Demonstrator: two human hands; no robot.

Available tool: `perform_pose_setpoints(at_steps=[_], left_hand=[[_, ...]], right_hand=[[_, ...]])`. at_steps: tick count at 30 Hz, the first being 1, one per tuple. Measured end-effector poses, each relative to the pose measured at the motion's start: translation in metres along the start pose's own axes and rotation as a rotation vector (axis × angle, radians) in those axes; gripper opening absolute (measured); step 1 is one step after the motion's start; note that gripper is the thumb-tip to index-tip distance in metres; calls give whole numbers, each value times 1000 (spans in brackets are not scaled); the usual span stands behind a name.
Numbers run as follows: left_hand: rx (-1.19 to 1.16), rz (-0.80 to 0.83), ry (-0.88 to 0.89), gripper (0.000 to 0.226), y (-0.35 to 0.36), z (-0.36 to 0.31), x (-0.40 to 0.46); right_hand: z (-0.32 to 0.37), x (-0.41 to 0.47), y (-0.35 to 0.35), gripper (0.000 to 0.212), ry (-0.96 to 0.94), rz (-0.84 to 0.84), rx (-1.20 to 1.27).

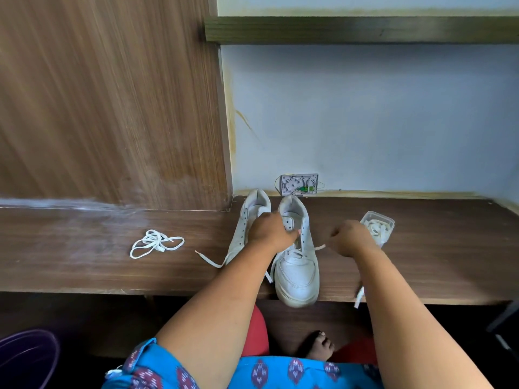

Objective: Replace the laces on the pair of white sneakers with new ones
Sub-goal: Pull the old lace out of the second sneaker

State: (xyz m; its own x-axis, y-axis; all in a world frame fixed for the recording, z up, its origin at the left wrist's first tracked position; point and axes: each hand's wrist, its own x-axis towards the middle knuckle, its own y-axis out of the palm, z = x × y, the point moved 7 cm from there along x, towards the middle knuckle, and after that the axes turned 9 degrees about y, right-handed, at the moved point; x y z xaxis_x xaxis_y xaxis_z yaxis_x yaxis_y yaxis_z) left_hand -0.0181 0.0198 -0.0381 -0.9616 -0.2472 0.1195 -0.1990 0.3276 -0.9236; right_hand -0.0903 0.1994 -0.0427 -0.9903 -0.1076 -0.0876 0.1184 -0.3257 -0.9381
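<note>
The right hand [349,238] has its grip pinched on a lace end [320,247] beside the nearer sneaker [297,272]; the left hand [271,231] rests curled on that shoe's eyelets, though I cannot tell what its grip holds. The other sneaker [247,223] stands touching it on the table [84,265]. Pulling hard could tip the overhanging shoe off the edge.

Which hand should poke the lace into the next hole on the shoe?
Probably the right hand. It already pinches the lace just beside the near shoe. The left hand rests on that shoe's eyelets, steadying it.
</note>
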Motion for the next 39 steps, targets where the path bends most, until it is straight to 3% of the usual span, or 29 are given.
perform_pose_setpoints(at_steps=[4,8,10,12,14,18,20,22,24,27,28,29,31,35,37,39], left_hand=[[-60,50,-67,40,5,1,-1],[-343,79,-136,27,11,13,0],[-550,100,-165,24,16,20,-1],[-609,115,-157,21,17,24,-2],[-580,133,-130,21,17,23,-2],[-433,122,-102,30,11,25,-3],[-353,118,-87,33,9,26,-4],[-326,132,-65,31,11,22,-3],[-322,137,-54,31,11,17,-4],[-342,111,-45,34,10,16,-5],[-356,113,-47,33,10,16,-5],[-373,113,-48,30,10,16,-5],[-394,117,-61,26,10,18,-5],[-409,100,-61,29,7,18,-6],[-416,98,-55,27,8,21,-4],[-417,116,-48,26,9,22,-4]], right_hand=[[50,-25,7,15,-276,94,288],[63,-32,41,20,-286,231,154],[61,-29,43,17,-252,263,213],[57,-29,48,15,-192,383,361],[51,-31,54,20,-72,544,636],[31,-27,54,9,314,782,1527],[20,-19,38,9,371,624,1883],[9,-21,24,11,381,447,2074],[7,-24,14,15,344,288,1827],[11,-14,-1,23,-17,-161,720],[19,-15,-5,29,-136,-331,479],[28,-18,-5,33,-232,-396,370],[46,-26,-3,26,-385,-391,382],[69,-29,40,23,-445,-44,-83],[65,-27,40,21,-426,-1,-9],[58,-26,16,21,-328,-26,347]])
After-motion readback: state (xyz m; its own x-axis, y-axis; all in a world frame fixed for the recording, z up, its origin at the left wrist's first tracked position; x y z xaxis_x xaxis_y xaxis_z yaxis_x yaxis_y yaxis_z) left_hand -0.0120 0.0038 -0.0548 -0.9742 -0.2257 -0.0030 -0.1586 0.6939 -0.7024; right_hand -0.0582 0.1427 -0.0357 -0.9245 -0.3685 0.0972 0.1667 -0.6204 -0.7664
